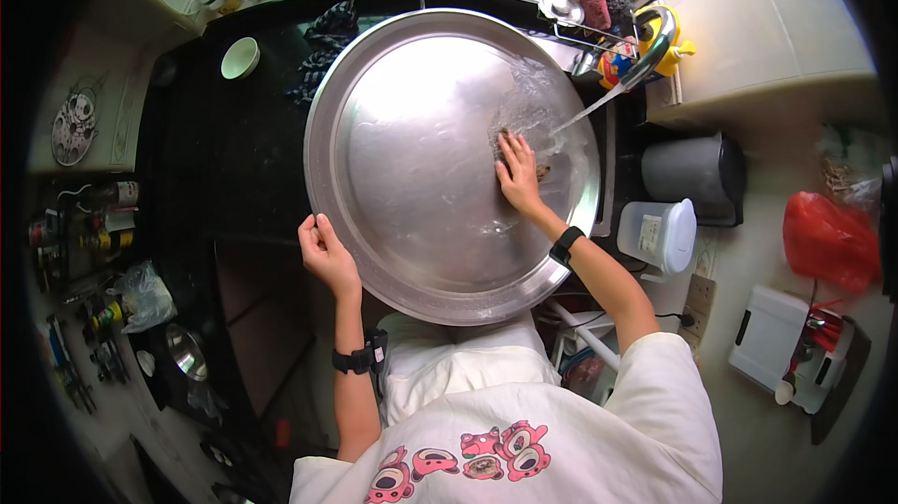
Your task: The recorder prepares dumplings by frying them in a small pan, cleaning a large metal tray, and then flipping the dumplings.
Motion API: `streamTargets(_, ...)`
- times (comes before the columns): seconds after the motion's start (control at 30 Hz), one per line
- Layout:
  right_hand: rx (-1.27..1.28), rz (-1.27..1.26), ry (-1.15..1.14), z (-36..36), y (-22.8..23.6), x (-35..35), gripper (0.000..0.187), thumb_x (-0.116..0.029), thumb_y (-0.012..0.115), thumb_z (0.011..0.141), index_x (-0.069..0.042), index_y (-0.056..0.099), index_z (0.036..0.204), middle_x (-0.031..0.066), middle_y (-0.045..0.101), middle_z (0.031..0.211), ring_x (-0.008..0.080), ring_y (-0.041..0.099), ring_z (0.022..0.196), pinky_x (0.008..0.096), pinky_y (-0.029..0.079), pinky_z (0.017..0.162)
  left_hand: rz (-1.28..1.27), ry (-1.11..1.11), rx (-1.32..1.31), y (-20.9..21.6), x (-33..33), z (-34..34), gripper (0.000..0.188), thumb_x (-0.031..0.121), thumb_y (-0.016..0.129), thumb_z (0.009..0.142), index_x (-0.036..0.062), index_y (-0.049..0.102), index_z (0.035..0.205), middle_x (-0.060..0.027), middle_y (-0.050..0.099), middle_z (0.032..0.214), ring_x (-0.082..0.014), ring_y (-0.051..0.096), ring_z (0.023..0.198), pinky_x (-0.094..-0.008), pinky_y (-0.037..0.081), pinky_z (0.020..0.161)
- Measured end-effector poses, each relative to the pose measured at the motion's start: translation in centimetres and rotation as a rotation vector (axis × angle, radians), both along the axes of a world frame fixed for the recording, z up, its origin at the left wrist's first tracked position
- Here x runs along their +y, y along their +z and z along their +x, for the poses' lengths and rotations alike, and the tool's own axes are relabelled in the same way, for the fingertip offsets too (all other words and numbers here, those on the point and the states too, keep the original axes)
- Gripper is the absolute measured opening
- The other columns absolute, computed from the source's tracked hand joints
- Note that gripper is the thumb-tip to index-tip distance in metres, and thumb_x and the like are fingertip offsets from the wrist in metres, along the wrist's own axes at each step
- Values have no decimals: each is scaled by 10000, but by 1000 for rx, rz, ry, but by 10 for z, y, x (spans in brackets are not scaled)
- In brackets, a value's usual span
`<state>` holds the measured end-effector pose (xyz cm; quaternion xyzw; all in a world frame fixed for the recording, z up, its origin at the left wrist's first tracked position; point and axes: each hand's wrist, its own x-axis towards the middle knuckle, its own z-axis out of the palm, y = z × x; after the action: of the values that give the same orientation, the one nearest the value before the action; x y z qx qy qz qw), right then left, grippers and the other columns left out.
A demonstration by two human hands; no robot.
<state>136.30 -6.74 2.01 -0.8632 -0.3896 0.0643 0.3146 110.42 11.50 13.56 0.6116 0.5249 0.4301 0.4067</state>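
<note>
A very large round metal tray (pixel 412 186) with a raised rim lies in front of me, over the sink. My left hand (pixel 327 251) is closed at its left edge, with the fingertips on the rim. Inside the tray, right of its middle, my right hand (pixel 519 176) presses a brownish scrubber (pixel 543 171) against the metal. Most of the scrubber is hidden beneath the fingers and palm. From the tap (pixel 662 41) at the upper right, a stream of water (pixel 594 111) runs into the tray and spreads near my right fingers.
A dark checked cloth (pixel 327 36) and a pale green bowl (pixel 240 58) are on the black counter at the left. Sponges (pixel 593 5) sit on a rack by the window. A grey bin (pixel 694 176) and a white-lidded plastic container (pixel 657 234) stand right of the tray.
</note>
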Motion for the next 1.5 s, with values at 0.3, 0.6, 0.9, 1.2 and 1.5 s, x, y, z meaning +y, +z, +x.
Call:
streamTargets(0.3, 142, -30, 495, -128, 84, 4, 568, -230, 536, 832, -126, 315, 1345, 50, 197, 1436, 298, 138, 1327, 532, 107, 1051, 26, -24, -3, -3, 0, -1, 194, 159, 510, 904, -33, 513, 925, 48, 384, 597, -31, 316, 541, -186, 294, 489)
streamTargets(0.6, 114, -325, 262, -83, 57, -84, 513, -238, 412, 894, -138, 258, 1373, 54, 146, 1454, 267, 83, 1346, 510, 37, 1061, 27, -27, 22, -8, 0, 1, 197, 162, 512, 902, -34, 519, 924, 40, 415, 597, -37, 335, 536, -190, 311, 490)
streamTargets(0.9, 144, -343, -291, 30, -16, -116, 532, -302, 378, 896, -137, 219, 1376, 152, 234, 1403, 386, 275, 1237, 424, 202, 1038, 16, -47, -18, -9, 1, 2, 191, 159, 508, 905, -32, 510, 906, 47, 378, 585, -31, 306, 533, -191, 279, 479)
streamTargets(1.2, -161, -441, -478, 111, -57, -47, 539, -343, 394, 877, -74, 303, 1335, 137, 309, 1367, 361, 160, 1299, 510, 124, 1047, -18, 2, -3, -10, -18, -2, 178, 143, 485, 914, -31, 496, 945, 47, 398, 621, -34, 321, 559, -188, 294, 504)
streamTargets(1.5, -41, -237, -456, 133, -38, 77, 571, -416, 415, 857, -105, 334, 1328, 93, 257, 1404, 315, 142, 1312, 590, 118, 1005, -34, 69, -1, -4, -38, -11, 183, 146, 469, 920, -25, 483, 985, 31, 448, 664, -41, 362, 586, -187, 323, 531)
